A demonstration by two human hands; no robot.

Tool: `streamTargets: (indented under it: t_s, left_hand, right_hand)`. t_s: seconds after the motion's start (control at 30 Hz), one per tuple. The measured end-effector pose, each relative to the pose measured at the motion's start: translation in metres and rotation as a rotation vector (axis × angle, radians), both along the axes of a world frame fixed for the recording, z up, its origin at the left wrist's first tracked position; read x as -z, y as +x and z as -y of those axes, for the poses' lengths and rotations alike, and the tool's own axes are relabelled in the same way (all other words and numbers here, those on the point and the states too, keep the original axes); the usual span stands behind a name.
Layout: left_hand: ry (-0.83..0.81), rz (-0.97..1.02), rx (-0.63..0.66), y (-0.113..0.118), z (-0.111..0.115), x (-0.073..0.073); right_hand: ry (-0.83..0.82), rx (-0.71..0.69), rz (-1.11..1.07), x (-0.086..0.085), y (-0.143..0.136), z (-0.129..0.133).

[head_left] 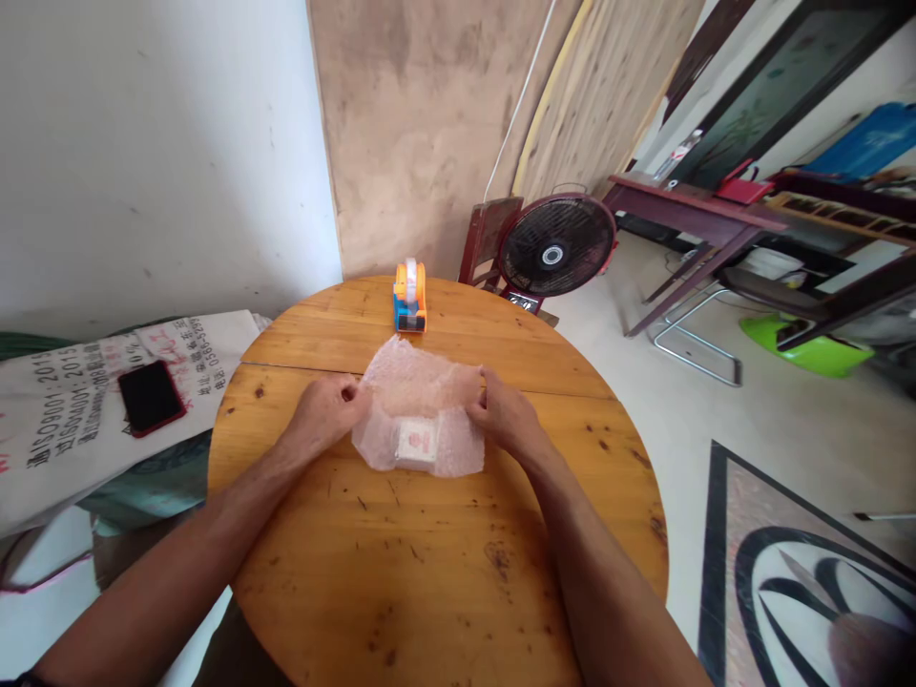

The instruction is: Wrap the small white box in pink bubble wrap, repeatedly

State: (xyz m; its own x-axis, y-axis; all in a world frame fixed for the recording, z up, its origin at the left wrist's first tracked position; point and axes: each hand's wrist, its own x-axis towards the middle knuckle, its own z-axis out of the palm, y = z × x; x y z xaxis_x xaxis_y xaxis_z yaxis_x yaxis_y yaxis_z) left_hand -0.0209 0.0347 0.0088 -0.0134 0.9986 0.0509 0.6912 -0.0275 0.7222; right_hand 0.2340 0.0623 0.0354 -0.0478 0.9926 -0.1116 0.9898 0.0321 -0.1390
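Observation:
A sheet of pinkish bubble wrap point(407, 377) lies over the middle of the round wooden table, its far part lifted a little. On its near part rests a small white box point(417, 441) with a red print on top. My left hand point(330, 408) pinches the sheet's left edge. The right edge is gripped between the thumb and fingers of my right hand point(505, 412). Neither hand touches the box. Just beyond the sheet stands an orange and blue tape dispenser point(410, 298) with a roll of clear tape.
The round table point(429, 572) stands close to the wall. A dark phone point(152, 397) lies on a printed white sack point(64, 420) at the left. Behind the table's right side is a round fan point(554, 246). Farther right are a dark red table point(701, 205) and a chair point(769, 291).

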Motion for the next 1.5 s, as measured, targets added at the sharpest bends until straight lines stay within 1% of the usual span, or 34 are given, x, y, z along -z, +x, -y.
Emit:
streamTargets:
  t_s: [0.1,0.17,0.2,0.27,0.3,0.33,0.37,0.4,0.47,0.53,0.57,0.6,0.67,0.73,0.8,0.83,0.87,0.9,0.93,0.97,1.03,1.07,1.1,1.13,1.2,1.23,1.27,1.33,1.4,1.5]
  left_hand:
    - [-0.013,-0.062,-0.059,-0.008,-0.003,-0.002]
    - [-0.009,-0.106,-0.115,-0.009,-0.003,-0.003]
    - [0.026,-0.103,-0.148,-0.009,-0.001,-0.004]
    - [0.17,-0.015,-0.171,-0.008,0.002,-0.007]
    - [0.248,0.06,-0.136,-0.008,0.005,-0.008]
    - [0.308,0.134,-0.069,-0.007,0.007,-0.011]
    - [0.34,0.187,0.025,-0.007,0.01,-0.013]
    - [0.342,0.211,0.135,-0.006,0.012,-0.015]
    - [0.303,0.185,0.358,-0.004,0.015,-0.017]
    - [0.25,0.113,0.515,-0.002,0.014,-0.016]
    - [0.22,0.078,0.55,-0.001,0.013,-0.014]
    - [0.187,0.053,0.56,0.0,0.011,-0.012]
    - [0.123,0.064,0.515,0.0,0.009,-0.009]
    - [0.047,0.146,0.449,-0.002,0.012,-0.012]
    - [-0.038,0.243,0.437,-0.006,0.023,-0.025]
    - [-0.072,0.28,0.458,-0.008,0.032,-0.034]
    - [-0.119,0.316,0.517,-0.01,0.041,-0.043]
    - [-0.191,0.345,0.646,-0.012,0.05,-0.053]
    - [-0.273,0.341,0.822,-0.013,0.059,-0.061]
    - [-0.362,0.282,0.949,-0.013,0.066,-0.068]
    - [-0.407,0.215,1.009,-0.01,0.073,-0.074]
    - [-0.417,0.198,0.989,-0.007,0.071,-0.074]
    - [-0.388,0.23,0.913,-0.004,0.066,-0.071]
    - [-0.334,0.283,0.774,0.001,0.06,-0.067]
    - [-0.195,0.396,0.446,0.009,0.043,-0.055]
    - [-0.122,0.41,0.338,0.013,0.035,-0.048]
    - [-0.047,0.396,0.262,0.016,0.028,-0.041]
    - [0.007,0.357,0.206,0.019,0.023,-0.026]
    - [0.019,0.323,0.188,0.019,0.028,-0.012]
    - [-0.024,0.157,0.252,0.019,0.047,0.001]
  right_hand:
    - [0.002,0.014,0.079,-0.002,-0.001,0.002]
    - [0.008,0.048,0.123,-0.004,-0.002,0.004]
    - [0.012,0.066,0.135,-0.006,-0.002,0.005]
    - [0.018,0.076,0.132,-0.008,-0.003,0.006]
    - [0.022,0.068,0.121,-0.009,-0.003,0.006]
    - [0.026,0.058,0.11,-0.01,-0.003,0.007]
    - [0.028,0.048,0.101,-0.01,-0.003,0.007]
    - [0.032,0.039,0.095,-0.01,-0.002,0.007]
    - [0.046,0.03,0.087,-0.009,-0.002,0.008]
    - [0.058,0.029,0.078,-0.007,-0.001,0.007]
    - [0.061,0.032,0.066,-0.006,0.0,0.006]
    - [0.06,0.034,0.047,-0.004,0.0,0.005]
    - [0.059,0.041,0.001,-0.001,0.0,0.002]
    - [0.073,0.051,-0.037,0.003,0.001,-0.001]
    - [0.095,0.059,-0.057,0.007,0.001,-0.003]
    - [0.104,0.06,-0.063,0.008,0.001,-0.003]
    - [0.109,0.057,-0.067,0.008,0.002,-0.004]
    - [0.11,0.054,-0.07,0.009,0.002,-0.004]
    - [0.107,0.051,-0.072,0.008,0.002,-0.004]
    - [0.102,0.048,-0.075,0.008,0.002,-0.004]
    - [0.09,0.044,-0.084,0.007,0.002,-0.003]
    - [0.09,0.044,-0.089,0.006,0.002,-0.003]
    - [0.093,0.043,-0.096,0.005,0.002,-0.002]
    - [0.1,0.04,-0.104,0.005,0.002,-0.002]
    - [0.111,0.034,-0.12,0.005,0.002,-0.002]
    - [0.111,0.033,-0.128,0.005,0.003,-0.003]
    - [0.108,0.032,-0.134,0.005,0.004,-0.003]
    - [0.093,0.031,-0.138,0.005,0.005,-0.004]
    - [0.084,0.022,-0.137,0.005,0.005,-0.004]
    - [0.083,0.007,-0.142,0.005,0.006,-0.006]
